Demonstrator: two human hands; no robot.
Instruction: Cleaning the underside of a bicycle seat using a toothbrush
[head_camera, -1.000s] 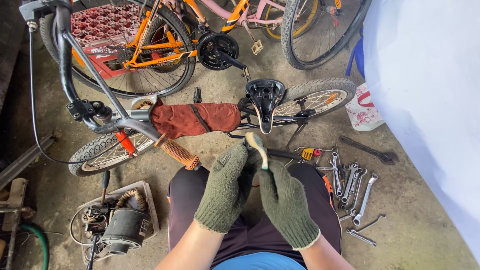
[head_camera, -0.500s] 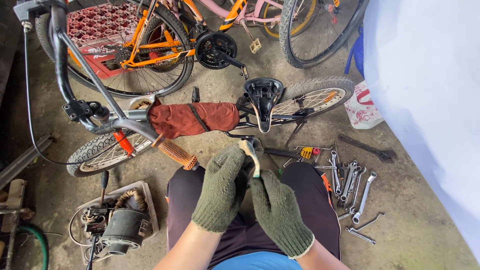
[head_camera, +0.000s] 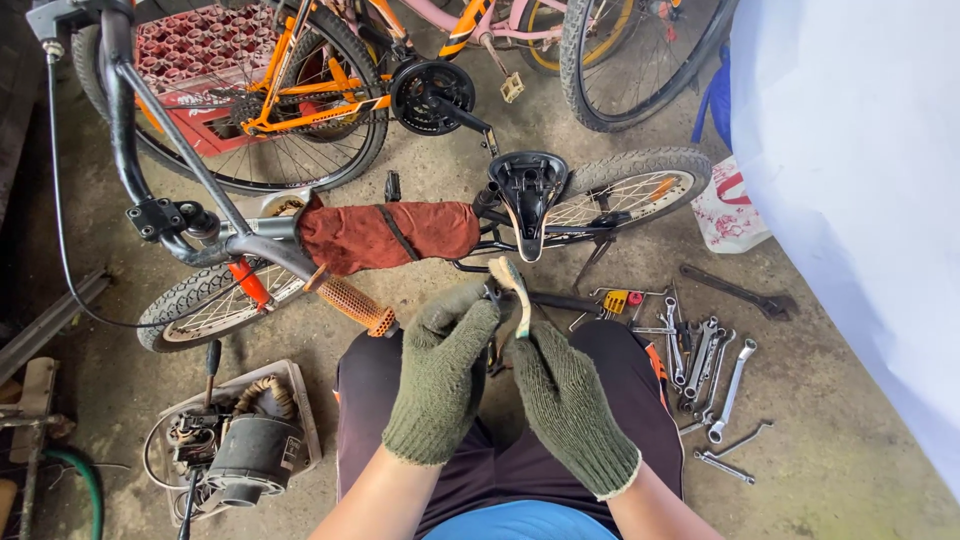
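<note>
A shallow grey tray (head_camera: 300, 400) on the concrete floor at near left holds a dark motor (head_camera: 250, 455) with tangled wires. Both hands, in green knit gloves, meet over the person's lap: the left hand (head_camera: 443, 370) and right hand (head_camera: 565, 400) pinch a small pale curved part (head_camera: 515, 285), its lower end hidden. A white-and-red plastic bag (head_camera: 730, 205) lies at far right.

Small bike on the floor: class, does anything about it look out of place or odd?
Yes. The bike lies on its side, with a rust-red cloth strapped round its frame. Its saddle shows a bare black underside.
</note>
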